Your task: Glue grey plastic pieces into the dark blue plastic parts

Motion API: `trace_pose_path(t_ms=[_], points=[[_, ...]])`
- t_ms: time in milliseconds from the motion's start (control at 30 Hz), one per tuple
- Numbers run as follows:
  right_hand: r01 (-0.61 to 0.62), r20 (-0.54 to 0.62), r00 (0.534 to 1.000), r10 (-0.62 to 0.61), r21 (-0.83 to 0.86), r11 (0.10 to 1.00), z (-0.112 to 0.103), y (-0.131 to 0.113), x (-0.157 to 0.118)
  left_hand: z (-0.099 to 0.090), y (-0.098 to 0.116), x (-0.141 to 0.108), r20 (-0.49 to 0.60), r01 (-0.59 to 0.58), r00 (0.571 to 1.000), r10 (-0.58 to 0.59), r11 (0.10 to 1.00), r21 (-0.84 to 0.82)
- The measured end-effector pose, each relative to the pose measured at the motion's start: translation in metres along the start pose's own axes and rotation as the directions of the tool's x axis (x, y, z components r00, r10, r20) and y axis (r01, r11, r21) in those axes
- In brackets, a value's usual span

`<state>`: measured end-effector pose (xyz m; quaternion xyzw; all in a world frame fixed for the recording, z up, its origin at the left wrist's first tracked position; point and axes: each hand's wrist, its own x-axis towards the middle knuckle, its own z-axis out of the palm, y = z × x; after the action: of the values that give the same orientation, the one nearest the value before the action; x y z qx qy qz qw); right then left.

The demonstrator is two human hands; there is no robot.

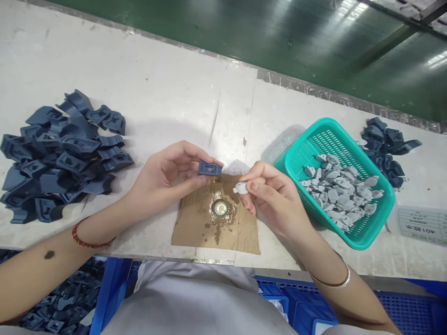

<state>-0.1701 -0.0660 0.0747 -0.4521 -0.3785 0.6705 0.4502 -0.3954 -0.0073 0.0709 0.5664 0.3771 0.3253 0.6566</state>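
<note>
My left hand [174, 172] pinches a dark blue plastic part [209, 168] with a rectangular slot in its upward face. Between the thumb and forefinger of my right hand [270, 190] is a small light-grey plastic piece [240, 187] with a narrow tab pointing left. The two parts are apart, a short gap between them. Below them lies a piece of brown cardboard [188, 228], wet in spots, bearing a small round cap-like dish [220, 208] with shiny liquid around it.
A pile of dark blue parts [66, 153] lies at left. On the right stands a green basket [363, 239] of small grey pieces [335, 186], with more blue parts [387, 144] behind it and a labelled clear container [422, 225] beside it. Blue crates [307, 307] sit below the table edge.
</note>
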Motion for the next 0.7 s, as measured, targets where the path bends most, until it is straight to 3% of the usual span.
trace_pose_path(t_ms=[200, 400, 700], points=[[0.001, 0.009, 1.0, -0.002, 0.102, 0.995, 0.0011, 0.001, 0.0018, 0.0035, 0.0016, -0.0023, 0.065, -0.026, 0.997, 0.029, 0.998, -0.053], [0.018, -0.031, 0.999, -0.018, 0.007, 1.0, 0.0014, 0.0039, 0.0008, 0.0035, -0.0017, -0.0036, 0.131, 0.022, 0.991, -0.011, 0.996, -0.086], [0.044, -0.075, 0.996, -0.045, -0.015, 0.999, 0.0027, 0.0059, 0.0017, 0.0024, -0.0047, -0.0041, 0.192, 0.009, 0.981, -0.019, 0.999, 0.05]])
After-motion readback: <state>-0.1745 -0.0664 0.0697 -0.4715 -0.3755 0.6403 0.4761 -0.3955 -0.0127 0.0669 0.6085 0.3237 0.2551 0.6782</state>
